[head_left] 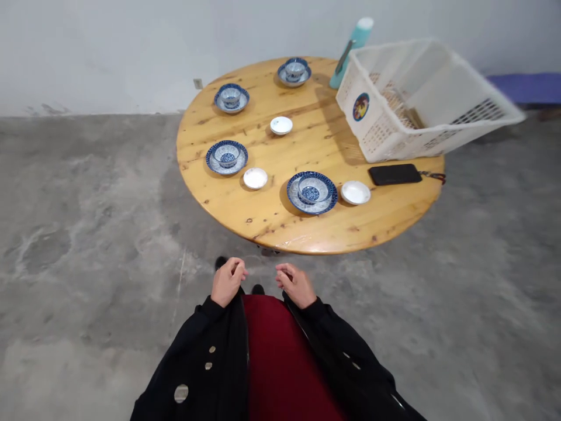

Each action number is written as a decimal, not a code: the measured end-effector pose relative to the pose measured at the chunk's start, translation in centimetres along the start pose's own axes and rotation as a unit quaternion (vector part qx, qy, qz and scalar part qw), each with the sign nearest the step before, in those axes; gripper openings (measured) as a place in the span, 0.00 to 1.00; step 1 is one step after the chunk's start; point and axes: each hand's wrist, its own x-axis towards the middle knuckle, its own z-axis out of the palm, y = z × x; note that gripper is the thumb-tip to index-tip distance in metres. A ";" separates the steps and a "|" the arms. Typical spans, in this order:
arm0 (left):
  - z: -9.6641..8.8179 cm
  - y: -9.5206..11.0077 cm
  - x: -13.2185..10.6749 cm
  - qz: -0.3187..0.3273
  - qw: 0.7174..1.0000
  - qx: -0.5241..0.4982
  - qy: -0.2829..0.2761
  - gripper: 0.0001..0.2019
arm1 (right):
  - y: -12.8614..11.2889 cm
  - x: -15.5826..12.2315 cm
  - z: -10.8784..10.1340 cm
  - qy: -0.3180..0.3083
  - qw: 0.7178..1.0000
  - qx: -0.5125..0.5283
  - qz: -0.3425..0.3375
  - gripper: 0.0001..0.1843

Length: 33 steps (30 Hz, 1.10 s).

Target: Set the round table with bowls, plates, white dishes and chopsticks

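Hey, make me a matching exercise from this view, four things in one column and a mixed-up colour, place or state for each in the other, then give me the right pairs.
Column one:
1. Nearest patterned plate
2. Phone
3. Crate
4. Left hand

Column two:
A. White, with a round sticker on its side
B. Holding nothing, on the near side of the table
C. Carrying a bowl
D. Black, with a cord at one end

Right pairs: 1-C, 2-D, 3-A, 4-B
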 end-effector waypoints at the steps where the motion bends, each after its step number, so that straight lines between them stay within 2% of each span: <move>1: -0.5 0.0 0.3 0.006 1.000 -0.002 -0.002 0.11 | -0.2 0.1 0.1 0.009 1.000 0.001 -0.002 0.17; 4: -2.8 -0.4 1.2 0.017 1.000 -0.011 -0.010 0.12 | -0.7 1.1 1.1 0.039 0.999 0.015 0.001 0.18; 6: -5.3 -0.9 1.8 0.013 1.000 -0.017 -0.002 0.14 | -1.3 2.3 2.6 0.050 0.998 0.029 0.007 0.18; 9: -10.4 -1.9 2.7 -0.003 0.999 -0.022 0.040 0.17 | -2.8 4.4 6.5 0.046 0.998 0.028 0.010 0.17; 12: -16.0 -3.4 3.6 -0.020 0.996 -0.020 0.083 0.19 | -4.9 6.5 11.3 0.023 0.999 0.031 0.005 0.14; 15: -21.2 -5.3 4.5 -0.044 0.994 -0.014 0.103 0.21 | -6.9 8.7 16.0 0.016 0.996 0.076 0.037 0.11; 18: -25.6 -7.3 5.4 -0.059 0.992 -0.012 0.115 0.21 | -8.1 10.6 19.7 0.046 0.986 0.137 0.083 0.09; 21: -29.0 -8.8 6.6 -0.058 0.992 -0.004 0.114 0.21 | -8.7 12.2 21.9 0.099 0.969 0.196 0.116 0.07; 25: -31.7 -9.4 8.8 -0.052 0.995 0.002 0.089 0.22 | -9.5 14.2 22.3 0.200 0.936 0.259 0.134 0.05; 33: -33.0 -7.6 15.3 -0.008 1.000 0.016 0.020 0.18 | -10.8 19.7 17.8 0.361 0.876 0.293 0.132 0.04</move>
